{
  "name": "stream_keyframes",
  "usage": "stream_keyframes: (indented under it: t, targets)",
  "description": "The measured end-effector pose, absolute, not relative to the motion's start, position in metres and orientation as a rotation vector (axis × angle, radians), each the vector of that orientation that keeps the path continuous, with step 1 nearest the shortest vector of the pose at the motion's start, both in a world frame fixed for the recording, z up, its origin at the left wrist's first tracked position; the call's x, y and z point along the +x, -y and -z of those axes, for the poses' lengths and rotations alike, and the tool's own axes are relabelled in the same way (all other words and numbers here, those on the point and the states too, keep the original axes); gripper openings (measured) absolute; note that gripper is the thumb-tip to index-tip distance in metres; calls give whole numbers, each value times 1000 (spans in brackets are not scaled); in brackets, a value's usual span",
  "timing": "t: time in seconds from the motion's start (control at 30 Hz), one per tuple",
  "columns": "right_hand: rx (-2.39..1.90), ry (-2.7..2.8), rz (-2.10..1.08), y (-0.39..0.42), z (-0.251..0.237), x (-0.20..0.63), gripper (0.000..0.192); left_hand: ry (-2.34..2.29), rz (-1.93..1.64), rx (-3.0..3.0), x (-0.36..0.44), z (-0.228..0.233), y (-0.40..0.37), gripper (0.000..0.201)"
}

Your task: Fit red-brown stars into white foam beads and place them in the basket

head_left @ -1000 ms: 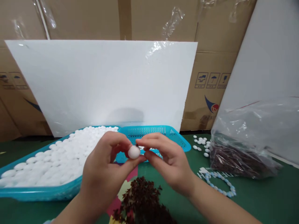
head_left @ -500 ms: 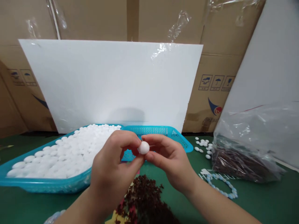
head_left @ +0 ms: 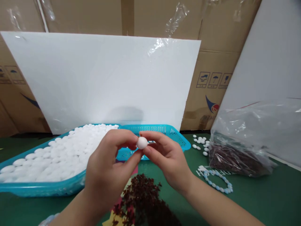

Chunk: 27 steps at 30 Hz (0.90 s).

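A small smooth white ball (head_left: 142, 143) is held up at the centre, above the green table. My left hand (head_left: 110, 161) pinches it between thumb and forefinger from the left. From the right, the fingertips of my right hand (head_left: 168, 157) close on the same ball, thumb below and forefinger above. Below the hands lies a loose heap of small dark reddish-brown pieces (head_left: 143, 194), partly over yellow and pink shapes. To the left, a blue basket (head_left: 47, 189) is filled with many white balls (head_left: 54, 161).
Behind my hands stands another blue perforated basket (head_left: 174, 135). Several white pieces (head_left: 199, 140) lie loose to its right, near a plastic bag (head_left: 237, 157) of dark pieces. A blue-and-white beaded bracelet (head_left: 218, 185) lies in front. White board (head_left: 105, 78) and cartons (head_left: 160, 18) back the table.
The view has shifted slightly, so the baskets and bag appear a little farther left. Both hands keep hold of the ball in nearly the same pose.
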State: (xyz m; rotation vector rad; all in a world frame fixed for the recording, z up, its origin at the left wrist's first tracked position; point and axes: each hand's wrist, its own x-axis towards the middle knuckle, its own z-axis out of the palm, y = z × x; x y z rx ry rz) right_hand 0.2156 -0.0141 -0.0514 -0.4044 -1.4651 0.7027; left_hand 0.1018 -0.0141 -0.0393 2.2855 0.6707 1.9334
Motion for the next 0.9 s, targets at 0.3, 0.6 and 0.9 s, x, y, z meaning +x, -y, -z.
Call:
stream_keyframes:
  t: [0.3, 0.6, 0.9]
  targets:
    - [-363, 1512, -281, 15, 51, 220, 23, -245, -1753, 1954, 105, 36, 11, 40]
    - [-326, 1572, -211, 18, 50, 220, 26, -183, -1700, 1836, 104, 35, 12, 38]
    - [-333, 1577, -173, 20, 49, 220, 26, -190, -1689, 1829, 106, 34, 12, 35]
